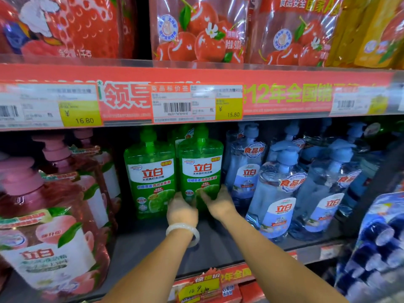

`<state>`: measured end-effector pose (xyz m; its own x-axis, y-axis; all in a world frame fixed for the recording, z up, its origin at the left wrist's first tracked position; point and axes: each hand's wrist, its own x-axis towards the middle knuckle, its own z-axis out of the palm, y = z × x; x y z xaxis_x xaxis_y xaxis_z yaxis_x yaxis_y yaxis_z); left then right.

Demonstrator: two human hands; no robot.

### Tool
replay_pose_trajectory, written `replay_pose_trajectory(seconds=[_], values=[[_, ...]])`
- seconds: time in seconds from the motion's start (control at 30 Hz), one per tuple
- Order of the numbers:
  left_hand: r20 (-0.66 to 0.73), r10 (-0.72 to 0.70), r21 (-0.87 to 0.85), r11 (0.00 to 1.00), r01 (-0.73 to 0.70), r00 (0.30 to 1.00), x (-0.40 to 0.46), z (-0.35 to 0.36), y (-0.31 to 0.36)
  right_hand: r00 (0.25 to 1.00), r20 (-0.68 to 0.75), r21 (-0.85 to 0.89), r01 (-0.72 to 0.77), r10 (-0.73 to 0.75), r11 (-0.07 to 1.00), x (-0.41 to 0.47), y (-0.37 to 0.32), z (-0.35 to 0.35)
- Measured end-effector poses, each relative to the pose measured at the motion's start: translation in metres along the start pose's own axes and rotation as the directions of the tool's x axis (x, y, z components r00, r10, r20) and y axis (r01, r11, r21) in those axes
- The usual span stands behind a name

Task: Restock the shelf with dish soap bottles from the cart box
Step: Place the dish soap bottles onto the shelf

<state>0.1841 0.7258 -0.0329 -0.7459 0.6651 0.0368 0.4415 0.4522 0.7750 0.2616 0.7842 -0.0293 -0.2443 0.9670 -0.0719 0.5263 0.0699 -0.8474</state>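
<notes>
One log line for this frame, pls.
phase: placing | left hand + right hand: hold green dish soap bottle base | shelf: front bare

I am looking into a store shelf unit. A red rail (284, 95) is running across the upper shelf edge, carrying price tags (196, 103) with yellow corners. Above it, red fruit-print bags (196, 31) are standing in a row. The lower shelf board (218, 248) is showing dark grey, with shadow lying deep at the back.
</notes>
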Motion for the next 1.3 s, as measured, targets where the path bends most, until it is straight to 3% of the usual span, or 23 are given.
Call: replay_pose_trajectory(seconds=[0.1, 0.2, 0.33, 0.4, 0.47, 0.7, 1.03, 1.3], values=[[-0.01, 0.124, 0.066, 0.99, -0.123, 0.992, -0.009, -0.004, -0.008, 0.997, 0.011, -0.202, 0.081, -0.08, 0.976, -0.019, 0.002, 0.003], [0.078, 0.259, 0.193, 0.943, -0.27, 0.963, -0.02, -0.017, -0.017, 0.98, 0.09, -0.39, 0.2, -0.179, 0.899, -0.039, 0.001, 0.004], [0.314, 0.388, 0.451, 0.742, -0.496, 0.866, -0.032, -0.046, -0.031, 0.938, 0.229, -0.588, 0.347, -0.261, 0.731, -0.071, -0.009, 0.005], [0.384, 0.391, 0.523, 0.654, -0.546, 0.836, -0.041, -0.064, -0.04, 0.908, 0.286, -0.653, 0.419, -0.307, 0.631, -0.089, -0.016, 0.007], [0.403, 0.38, 0.548, 0.628, -0.552, 0.833, -0.05, -0.081, -0.051, 0.885, 0.322, -0.675, 0.464, -0.337, 0.573, -0.109, -0.022, 0.011], [0.396, 0.252, 0.682, 0.563, -0.467, 0.883, -0.121, -0.144, -0.108, 0.792, 0.469, -0.657, 0.608, -0.39, 0.445, -0.208, -0.026, 0.046], [0.293, -0.029, 0.776, 0.591, -0.221, 0.956, -0.274, -0.245, -0.254, 0.598, 0.71, -0.457, 0.793, -0.372, 0.403, -0.391, 0.003, 0.162], [0.232, -0.325, 0.767, 0.641, 0.033, 0.917, -0.313, -0.342, -0.373, 0.478, 0.827, -0.371, 0.86, -0.297, 0.352, -0.477, -0.01, 0.24]])
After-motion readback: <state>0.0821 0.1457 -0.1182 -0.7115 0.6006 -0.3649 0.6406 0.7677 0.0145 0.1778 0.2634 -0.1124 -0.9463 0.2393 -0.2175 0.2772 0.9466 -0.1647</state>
